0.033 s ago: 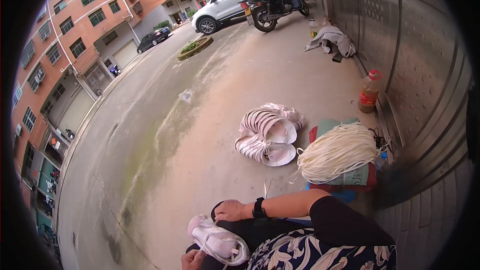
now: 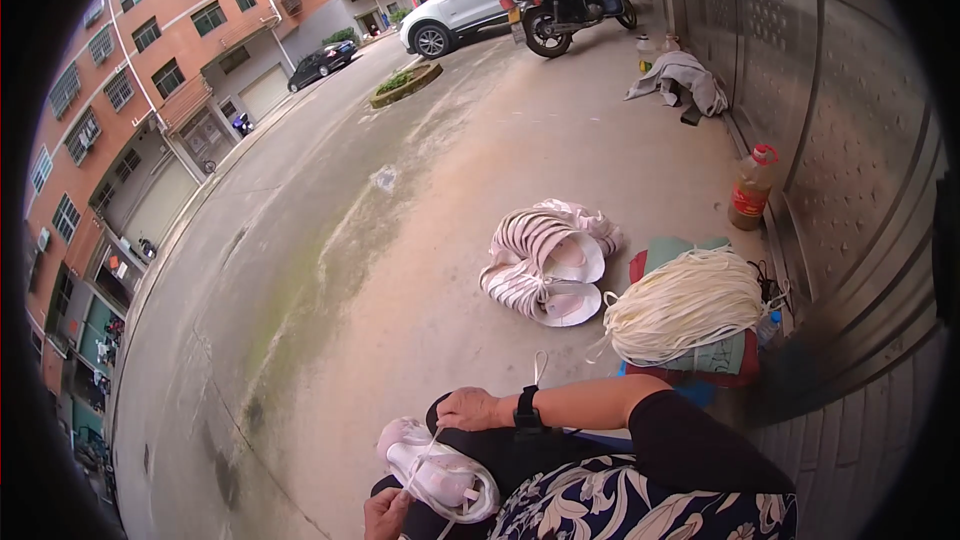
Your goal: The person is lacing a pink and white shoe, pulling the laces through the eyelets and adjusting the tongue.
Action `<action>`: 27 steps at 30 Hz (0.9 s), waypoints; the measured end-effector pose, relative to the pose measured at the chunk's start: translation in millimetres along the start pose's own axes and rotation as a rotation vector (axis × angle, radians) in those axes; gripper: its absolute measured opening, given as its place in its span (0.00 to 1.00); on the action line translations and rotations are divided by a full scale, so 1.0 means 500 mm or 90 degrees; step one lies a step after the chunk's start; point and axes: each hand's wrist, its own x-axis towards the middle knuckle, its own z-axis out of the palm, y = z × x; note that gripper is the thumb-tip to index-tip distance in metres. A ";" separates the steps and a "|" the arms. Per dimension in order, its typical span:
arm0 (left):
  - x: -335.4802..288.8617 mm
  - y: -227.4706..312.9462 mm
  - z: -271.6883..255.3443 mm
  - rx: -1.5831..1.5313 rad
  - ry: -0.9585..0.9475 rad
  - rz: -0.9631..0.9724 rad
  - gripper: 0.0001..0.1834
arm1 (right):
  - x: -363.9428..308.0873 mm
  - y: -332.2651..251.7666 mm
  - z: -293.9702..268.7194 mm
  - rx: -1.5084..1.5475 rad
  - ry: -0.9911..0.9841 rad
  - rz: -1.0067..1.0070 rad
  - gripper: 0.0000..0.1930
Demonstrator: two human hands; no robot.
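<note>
Pale pink-and-white shoe (image 2: 455, 485) looks part-laced and untied, left hand (image 2: 387, 513) and right hand (image 2: 468, 408) each pinching its thin white lace (image 2: 433, 442).

Soft daylight falls on grey concrete ground (image 2: 300, 280), streaked with green and crossed by cracks. To the left, an orange apartment building (image 2: 175, 13) with barred windows (image 2: 118, 91) lines the road. A white car (image 2: 470, 2) stands beyond a low, curbed planter (image 2: 407, 92). Grey-brown metal doors (image 2: 860, 100) with embossed panels rise at right.
</note>
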 end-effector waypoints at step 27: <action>0.074 -0.035 0.070 0.353 0.159 0.297 0.03 | 0.048 -0.116 0.045 0.331 -0.347 0.021 0.07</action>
